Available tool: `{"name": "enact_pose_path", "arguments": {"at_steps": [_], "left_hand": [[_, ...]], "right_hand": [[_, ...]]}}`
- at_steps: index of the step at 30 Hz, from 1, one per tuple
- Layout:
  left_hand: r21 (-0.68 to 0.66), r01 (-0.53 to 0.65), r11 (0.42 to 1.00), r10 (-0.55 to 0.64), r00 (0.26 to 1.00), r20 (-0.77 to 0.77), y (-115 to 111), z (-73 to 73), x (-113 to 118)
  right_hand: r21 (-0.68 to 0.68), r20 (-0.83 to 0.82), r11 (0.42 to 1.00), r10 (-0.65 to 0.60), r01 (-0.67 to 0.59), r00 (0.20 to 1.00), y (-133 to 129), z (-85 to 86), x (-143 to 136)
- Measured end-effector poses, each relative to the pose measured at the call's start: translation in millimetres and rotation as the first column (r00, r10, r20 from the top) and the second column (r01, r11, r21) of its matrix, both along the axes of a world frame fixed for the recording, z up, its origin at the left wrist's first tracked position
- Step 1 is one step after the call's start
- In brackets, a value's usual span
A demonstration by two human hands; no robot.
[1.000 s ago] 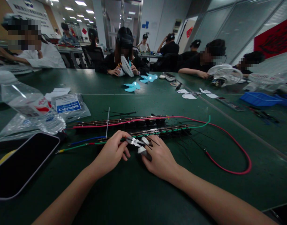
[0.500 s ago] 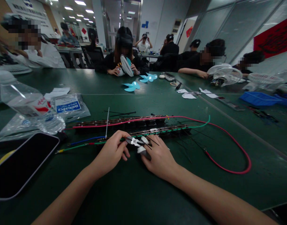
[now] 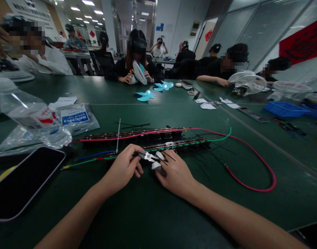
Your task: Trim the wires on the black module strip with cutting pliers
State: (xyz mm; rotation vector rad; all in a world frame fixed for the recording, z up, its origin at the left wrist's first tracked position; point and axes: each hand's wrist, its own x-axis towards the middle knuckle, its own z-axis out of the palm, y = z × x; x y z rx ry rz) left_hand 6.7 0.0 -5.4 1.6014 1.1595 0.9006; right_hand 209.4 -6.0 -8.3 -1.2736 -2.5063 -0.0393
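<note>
The right hand (image 3: 175,173) lies knuckles up on the green table (image 3: 153,214), its fingers curled around the grey handles of small cutters (image 3: 153,160) whose metal tip pokes out just left of those fingers. The left hand (image 3: 123,167) pinches a green wire (image 3: 92,161) right at that tip. Just beyond both sets of fingertips lie 2 long dark strips (image 3: 174,142), with a red wire (image 3: 251,188) looping off to the right.

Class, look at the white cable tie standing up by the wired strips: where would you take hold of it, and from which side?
Probably pinch the white cable tie on its free upper length, coming from above and the left. It stands nearly upright, its foot among the wires, and the left hand lies close to its right.
</note>
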Motion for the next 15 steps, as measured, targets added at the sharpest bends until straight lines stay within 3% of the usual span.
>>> {"name": "enact_pose_path", "arguments": {"at_steps": [15], "left_hand": [[0.018, 0.005, 1.000, -0.005, 1.000, 0.012, 0.4, -2.6, -0.7]], "right_hand": [[0.018, 0.053, 0.999, -0.035, 0.034, 0.998, 1.2, -6.2, 1.3]]}}
